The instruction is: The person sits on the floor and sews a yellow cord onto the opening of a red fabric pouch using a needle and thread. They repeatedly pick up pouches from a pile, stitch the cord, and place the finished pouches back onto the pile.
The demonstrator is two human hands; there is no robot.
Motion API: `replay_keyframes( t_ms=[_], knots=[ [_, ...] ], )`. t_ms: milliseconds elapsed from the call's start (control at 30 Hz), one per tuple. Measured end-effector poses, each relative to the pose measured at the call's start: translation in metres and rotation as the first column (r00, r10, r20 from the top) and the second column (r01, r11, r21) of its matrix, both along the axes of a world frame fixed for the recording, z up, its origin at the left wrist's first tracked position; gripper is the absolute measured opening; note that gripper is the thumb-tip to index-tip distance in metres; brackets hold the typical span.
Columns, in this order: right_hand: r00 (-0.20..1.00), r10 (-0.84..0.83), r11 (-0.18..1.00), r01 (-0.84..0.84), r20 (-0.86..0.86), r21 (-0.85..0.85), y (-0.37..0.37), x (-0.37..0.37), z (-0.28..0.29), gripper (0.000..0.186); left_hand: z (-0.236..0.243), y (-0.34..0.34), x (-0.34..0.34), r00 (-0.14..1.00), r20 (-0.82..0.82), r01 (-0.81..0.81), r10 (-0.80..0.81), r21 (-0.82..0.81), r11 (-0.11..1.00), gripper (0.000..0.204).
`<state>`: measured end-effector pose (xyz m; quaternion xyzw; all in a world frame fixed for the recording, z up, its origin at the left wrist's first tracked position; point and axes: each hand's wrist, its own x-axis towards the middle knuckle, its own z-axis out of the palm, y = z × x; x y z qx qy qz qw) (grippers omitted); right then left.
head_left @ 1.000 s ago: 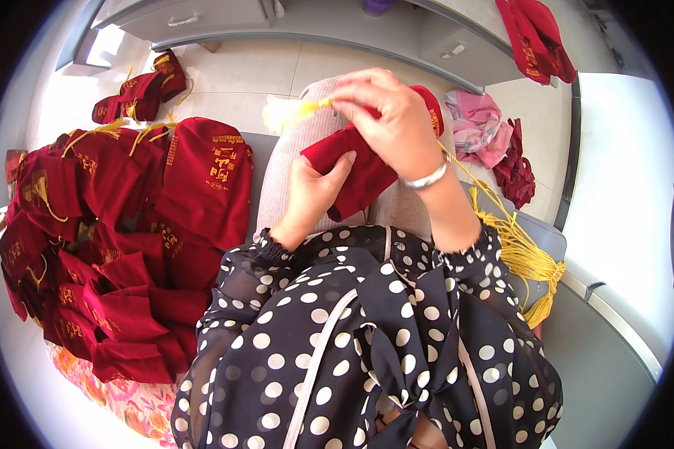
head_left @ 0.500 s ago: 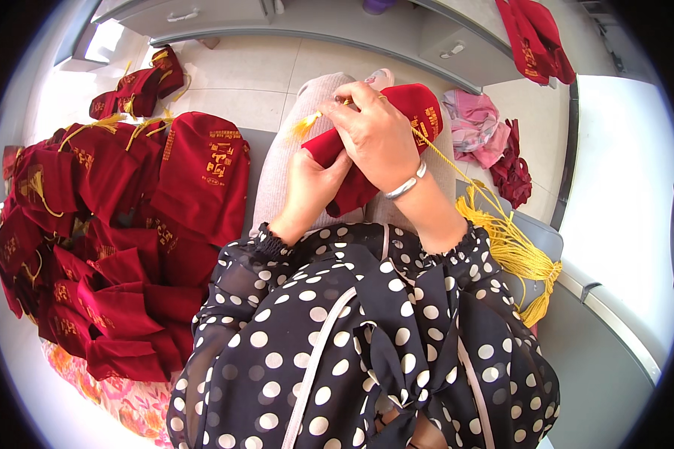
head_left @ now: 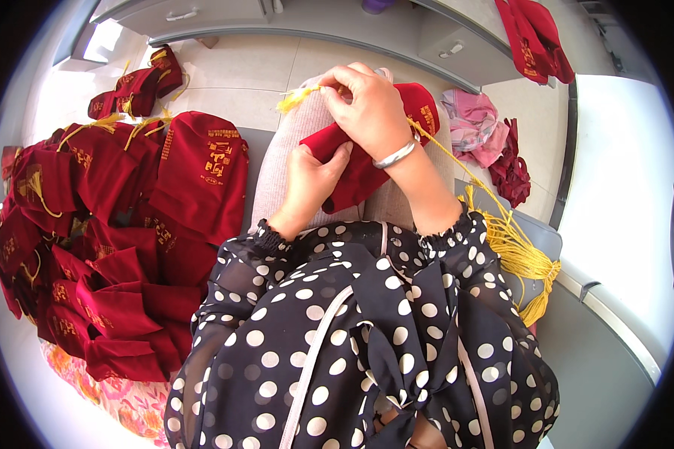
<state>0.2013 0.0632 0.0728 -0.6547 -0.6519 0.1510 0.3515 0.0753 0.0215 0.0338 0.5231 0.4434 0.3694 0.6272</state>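
A dark red cloth pouch (head_left: 359,179) with gold print lies across my lap. My left hand (head_left: 308,179) pinches its left edge between thumb and fingers. Above it, my right hand (head_left: 371,108), with a silver bangle at the wrist, is closed on a yellow tasselled cord; the tassel (head_left: 298,98) sticks out to the left past the fingertips. A further stretch of yellow cord (head_left: 449,155) runs from the pouch's right side down to a bundle of yellow tassels (head_left: 528,262) at my right. My right hand hides part of the pouch.
Many similar red pouches (head_left: 120,254) are heaped at my left, and several more (head_left: 138,84) lie on the floor beyond. A pink cloth (head_left: 473,127) and dark red fabric (head_left: 511,168) are at the right. Red pouches (head_left: 533,41) hang over the desk edge. Grey drawers (head_left: 307,19) stand ahead.
My right hand has moved slightly up and left, drawing the tassel farther left from the pouch. My left hand keeps its hold on the pouch's edge.
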Motion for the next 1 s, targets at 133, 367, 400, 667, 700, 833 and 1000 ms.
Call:
replay_keyframes(
  t_ms=[133,367,400,667,700,833,1000],
  knots=[
    [0.967,-0.038,0.994,0.010,-0.251,-0.113,0.008,0.011,-0.012,0.015,-0.002,0.002,-0.001,0.997,0.077,0.008,-0.003,-0.062,0.998,0.018],
    [0.991,-0.108,0.988,0.115,-0.074,0.107,-0.035,0.033,0.017,0.016,0.013,0.023,-0.009,0.937,0.289,-0.080,0.195,-0.366,0.927,0.024],
    [0.994,-0.088,0.989,0.094,-0.057,0.114,-0.049,0.035,0.016,0.015,0.016,0.027,-0.009,0.926,0.315,-0.076,0.207,-0.384,0.920,0.024],
    [0.858,-0.137,0.774,-0.219,-0.495,-0.594,-0.126,0.005,-0.001,0.019,0.020,0.042,-0.004,0.902,0.373,-0.049,0.215,-0.407,0.912,0.023],
    [0.771,-0.209,0.745,-0.274,-0.602,-0.609,-0.125,0.003,-0.003,0.019,0.020,0.042,-0.005,0.908,0.359,-0.050,0.214,-0.413,0.909,0.024],
    [0.661,-0.265,0.699,-0.370,-0.702,-0.612,-0.120,0.006,-0.006,0.020,0.020,0.044,-0.008,0.900,0.367,-0.069,0.235,-0.413,0.908,0.023],
    [0.946,-0.075,0.901,-0.072,-0.315,-0.429,-0.130,0.005,-0.012,0.012,0.021,0.049,-0.010,0.866,0.408,-0.132,0.290,-0.372,0.919,0.020]
  ],
)
